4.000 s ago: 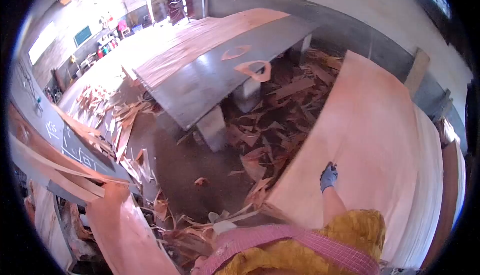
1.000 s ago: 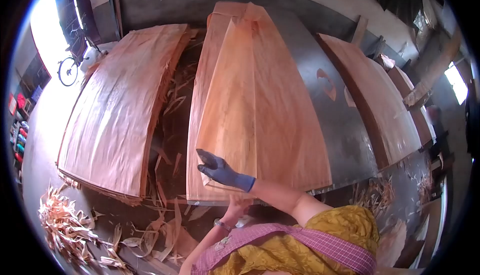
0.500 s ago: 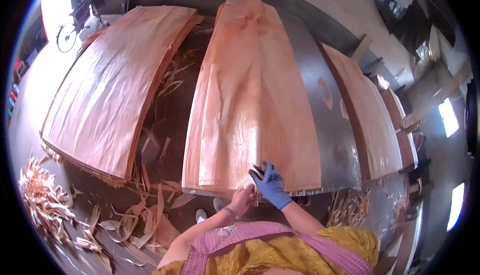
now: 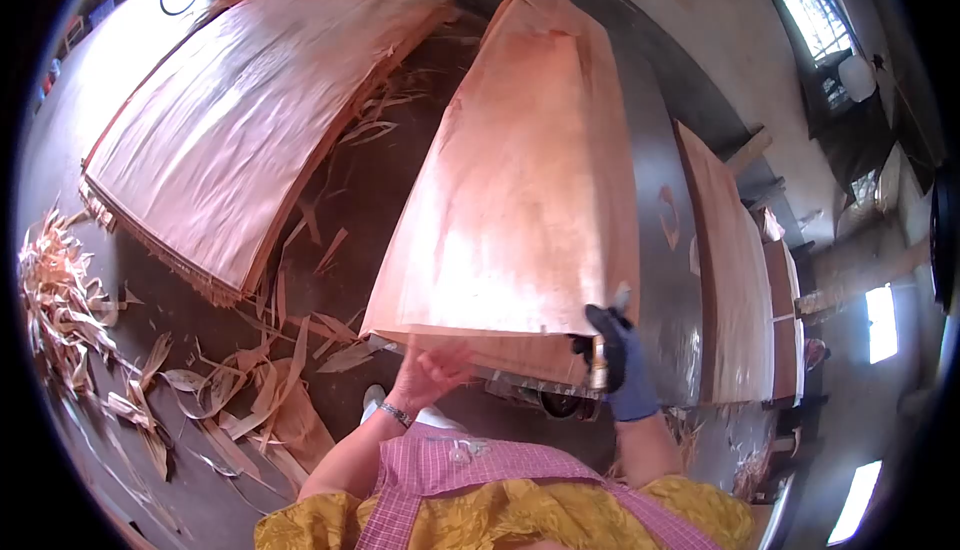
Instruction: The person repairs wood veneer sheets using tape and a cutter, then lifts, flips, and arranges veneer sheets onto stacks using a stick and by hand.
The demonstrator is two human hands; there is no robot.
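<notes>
A thin wood veneer sheet (image 4: 500,240) lies on top of a long veneer stack in the middle, its near edge raised a little. My bare left hand (image 4: 430,375) is at the sheet's near left edge, fingers stretched out and apart; whether they touch its underside I cannot tell. My right hand (image 4: 625,365), in a blue glove with dark fingers, is at the near right corner of the sheet. It is closed around a small tool with a brass-coloured shaft (image 4: 599,365); its exact kind is unclear. Whether this hand also pinches the sheet is hidden.
Another veneer stack (image 4: 260,120) lies on the left, and a narrower one (image 4: 735,280) on the right beyond a grey metal surface (image 4: 668,250). Veneer scraps (image 4: 75,300) are heaped at the far left, with more strips (image 4: 250,390) on the floor.
My hands were close together at the middle of the near edge; now they are wide apart, left and right. The top sheet lies across the stack without its earlier central fold. The view has shifted.
</notes>
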